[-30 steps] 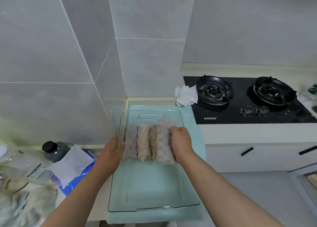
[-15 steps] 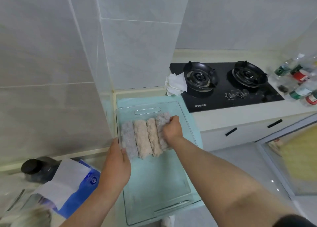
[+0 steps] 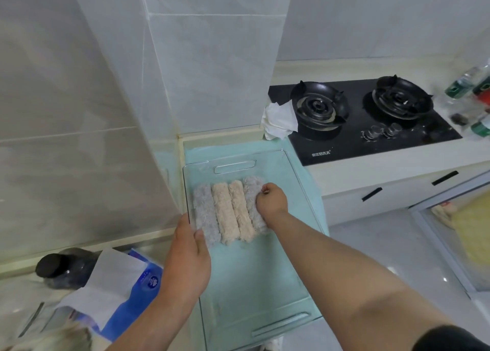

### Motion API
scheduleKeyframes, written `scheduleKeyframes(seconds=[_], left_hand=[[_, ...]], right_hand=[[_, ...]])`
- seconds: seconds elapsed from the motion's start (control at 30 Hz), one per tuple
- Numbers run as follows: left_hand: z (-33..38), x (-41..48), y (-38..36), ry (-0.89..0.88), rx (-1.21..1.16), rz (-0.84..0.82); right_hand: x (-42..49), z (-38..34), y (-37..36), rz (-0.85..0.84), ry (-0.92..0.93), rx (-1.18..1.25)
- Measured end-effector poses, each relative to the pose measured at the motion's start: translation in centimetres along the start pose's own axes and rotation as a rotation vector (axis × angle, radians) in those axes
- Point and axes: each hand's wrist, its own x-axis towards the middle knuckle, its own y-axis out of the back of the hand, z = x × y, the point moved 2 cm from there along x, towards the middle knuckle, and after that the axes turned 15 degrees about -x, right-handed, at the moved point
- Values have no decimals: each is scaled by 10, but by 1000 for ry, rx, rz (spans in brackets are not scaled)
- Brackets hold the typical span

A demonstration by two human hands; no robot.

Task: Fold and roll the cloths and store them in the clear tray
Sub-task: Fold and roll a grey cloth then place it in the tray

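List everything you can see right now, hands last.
tray: 1, clear, on mat
grey rolls: 2, grey, outer places in tray
beige rolls: 2, beige, between the grey ones
mat: 1, teal, under tray
stove: 1, black, right counter
rag: 1, white, at stove's left edge
bottles: count unclear, right edge
jar: 1, dark, lower left
tissue pack: 1, blue, lower left
left hand: 1, grips tray's left rim
right hand: 1, fingers curled on right grey roll

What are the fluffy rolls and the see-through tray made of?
The rolled cloths look like soft fabric, maybe microfibre or terry: fuzzy and matte. The clear tray seems hard, glossy plastic or acrylic: the green mat shows through it and its edges glint.
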Motion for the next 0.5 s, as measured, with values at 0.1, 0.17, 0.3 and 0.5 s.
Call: scheduleKeyframes(seconds=[0.1, 0.17, 0.3, 0.5], left_hand=[[0, 0, 0, 1, -20, -18], [0, 0, -1, 8, -24, -27], [5, -2, -1, -10, -40, -23], [7, -2, -1, -19, -75, -6]], right_hand=[[-10, -1, -3, 97, 6, -174], [-15, -4, -4, 92, 31, -332], [-18, -10, 6, -32, -22, -239], [-29, 12, 10, -313, -270, 533]])
